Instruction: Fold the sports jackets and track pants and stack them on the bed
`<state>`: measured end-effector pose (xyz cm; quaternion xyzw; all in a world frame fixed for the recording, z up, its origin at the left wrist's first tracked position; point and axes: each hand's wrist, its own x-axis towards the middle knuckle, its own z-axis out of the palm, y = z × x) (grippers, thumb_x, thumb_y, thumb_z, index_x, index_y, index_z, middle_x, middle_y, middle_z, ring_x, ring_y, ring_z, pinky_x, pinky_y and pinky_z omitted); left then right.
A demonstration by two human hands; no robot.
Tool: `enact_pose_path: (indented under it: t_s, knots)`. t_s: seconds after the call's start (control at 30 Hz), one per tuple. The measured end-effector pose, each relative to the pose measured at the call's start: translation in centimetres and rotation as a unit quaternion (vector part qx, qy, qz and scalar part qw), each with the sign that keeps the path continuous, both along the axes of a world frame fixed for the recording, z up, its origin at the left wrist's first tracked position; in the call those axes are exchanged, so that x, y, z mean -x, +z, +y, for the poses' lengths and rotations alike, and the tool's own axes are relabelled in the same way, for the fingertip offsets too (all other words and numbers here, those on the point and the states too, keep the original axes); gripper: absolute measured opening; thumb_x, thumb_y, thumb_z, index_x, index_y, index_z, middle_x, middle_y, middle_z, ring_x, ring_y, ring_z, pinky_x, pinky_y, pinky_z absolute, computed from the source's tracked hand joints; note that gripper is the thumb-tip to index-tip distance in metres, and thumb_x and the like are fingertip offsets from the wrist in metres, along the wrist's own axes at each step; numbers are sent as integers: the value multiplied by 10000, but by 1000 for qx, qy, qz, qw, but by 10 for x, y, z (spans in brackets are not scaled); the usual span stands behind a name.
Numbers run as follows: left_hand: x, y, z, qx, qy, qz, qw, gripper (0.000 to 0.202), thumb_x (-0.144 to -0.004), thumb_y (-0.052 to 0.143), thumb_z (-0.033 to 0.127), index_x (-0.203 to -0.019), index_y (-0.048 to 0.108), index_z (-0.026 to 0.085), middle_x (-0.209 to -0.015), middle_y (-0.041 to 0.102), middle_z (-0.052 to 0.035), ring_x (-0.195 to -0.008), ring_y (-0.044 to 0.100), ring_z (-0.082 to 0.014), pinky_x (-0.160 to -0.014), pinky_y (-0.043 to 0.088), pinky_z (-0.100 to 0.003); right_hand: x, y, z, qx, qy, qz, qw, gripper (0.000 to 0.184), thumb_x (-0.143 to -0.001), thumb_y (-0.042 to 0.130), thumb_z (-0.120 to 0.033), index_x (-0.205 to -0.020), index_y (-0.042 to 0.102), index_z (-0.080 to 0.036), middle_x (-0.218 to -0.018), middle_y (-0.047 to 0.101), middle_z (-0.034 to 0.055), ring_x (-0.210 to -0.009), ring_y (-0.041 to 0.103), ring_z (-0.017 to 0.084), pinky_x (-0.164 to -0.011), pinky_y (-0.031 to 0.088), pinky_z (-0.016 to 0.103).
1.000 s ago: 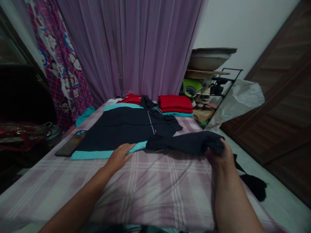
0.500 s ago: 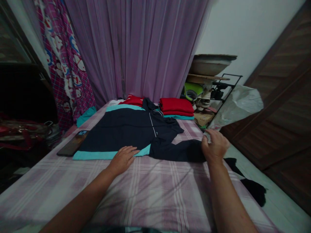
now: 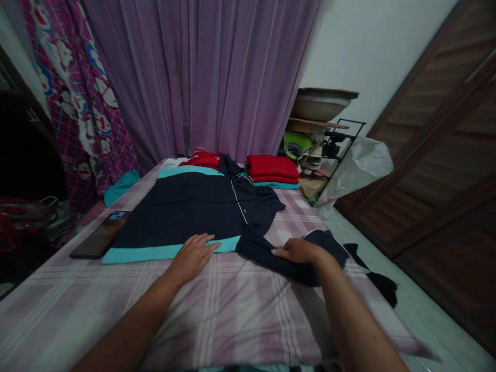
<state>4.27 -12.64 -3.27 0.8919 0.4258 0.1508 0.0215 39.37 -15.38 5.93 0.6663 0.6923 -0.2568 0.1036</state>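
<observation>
Two bare hands are on a dark navy long-sleeved fabric shirt [image 3: 182, 206] with turquoise panels and white piping, which I see spread on a pink-and-white plaid cloth [image 3: 217, 325], hem to the left, collar toward the far right. The left hand [image 3: 191, 257] lies palm down, fingers loosely spread over the near turquoise panel [image 3: 143, 253], gripping nothing. The right hand [image 3: 299, 251] bends over the near sleeve [image 3: 261, 254], fingertips on the fabric; in this dim light I can't tell whether they pinch it, and the hand and forearm hide part of the sleeve from me. A flat dark phone [image 3: 96, 240] sits just beside the hem. Close to the collar are a red garment with white trim [image 3: 201, 159] and a stack of folded red cloth [image 3: 273, 166] over folded turquoise cloth [image 3: 281, 185]. A pleated purple curtain [image 3: 228, 77] shuts off the far side; to the right I have a wide pale basin [image 3: 321, 107] atop a rack and a translucent white plastic bag [image 3: 360, 163], with a black cloth-like item [image 3: 382, 287] beside the near right edge.
</observation>
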Motion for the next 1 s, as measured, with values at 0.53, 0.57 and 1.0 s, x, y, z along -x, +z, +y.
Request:
enact_pose_path:
  t_s: [0.53, 0.57, 1.0]
  knots:
    - [-3, 3, 1, 27, -6, 11, 1000, 428, -928, 452, 195, -1291, 620, 348, -1433, 560, -22, -1336, 484, -229, -1133, 354, -492, 22, -35, 38, -130, -221, 6, 967, 349, -876, 570, -497, -838, 745, -198, -910, 750, 103, -896, 698, 235, -711, 478, 285]
    - [-4, 4, 1, 33, -9, 8, 999, 425, -927, 451, 189, -1281, 627, 343, -1432, 561, -21, -1338, 483, -225, -1135, 353, -487, 19, -32, 35, -125, -218, -16, 968, 347, -868, 580, -506, -840, 744, -201, -930, 749, 111, -917, 697, 246, -724, 480, 297]
    - [-3, 4, -4, 50, -9, -13, 999, 402, -936, 466, 224, -1270, 622, 382, -1421, 569, -27, -1345, 466, -242, -1159, 179, -639, 117, -8, 111, -362, 61, 30, 930, 554, -988, 382, -410, -1504, 356, -210, -1569, 356, 108, -1428, 332, 222, -1146, 292, 408]
